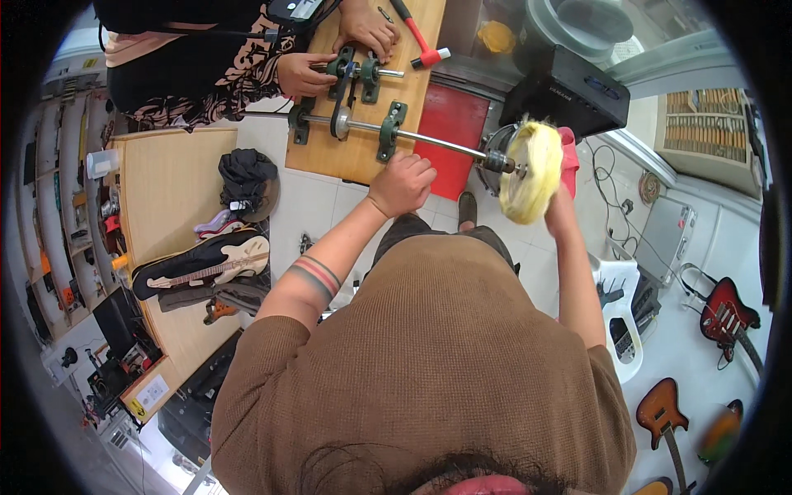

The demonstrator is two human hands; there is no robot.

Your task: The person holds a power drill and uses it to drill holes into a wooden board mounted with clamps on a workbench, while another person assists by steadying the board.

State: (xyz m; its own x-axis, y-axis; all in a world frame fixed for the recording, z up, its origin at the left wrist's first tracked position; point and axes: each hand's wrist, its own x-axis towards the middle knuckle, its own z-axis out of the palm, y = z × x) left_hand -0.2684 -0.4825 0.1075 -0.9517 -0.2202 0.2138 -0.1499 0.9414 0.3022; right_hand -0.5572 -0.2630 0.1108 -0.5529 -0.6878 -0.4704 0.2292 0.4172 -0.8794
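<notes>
My left hand [404, 183] is closed at the board's front edge, just below a green bearing block [388, 140]; whatever is inside its fingers is hidden. A steel shaft [437, 141] runs through bearing blocks on the wooden board [322, 161] to a chuck [497, 161] carrying a fluffy yellow buffing wheel [532, 177]. My right hand [557, 210] is behind the wheel's right side, beside a pink object [568, 161]; its fingers are hidden. A black belt [338, 107] links the main shaft to a short upper one.
A co-worker's two hands [363, 29] [301, 76] touch the board and upper shaft, near a red-black mallet [429, 56]. A black amplifier [565, 95] sits behind the wheel, beside a red mat [450, 111]. Guitars [726, 313] lie right; another [206, 268] rests in a case at left.
</notes>
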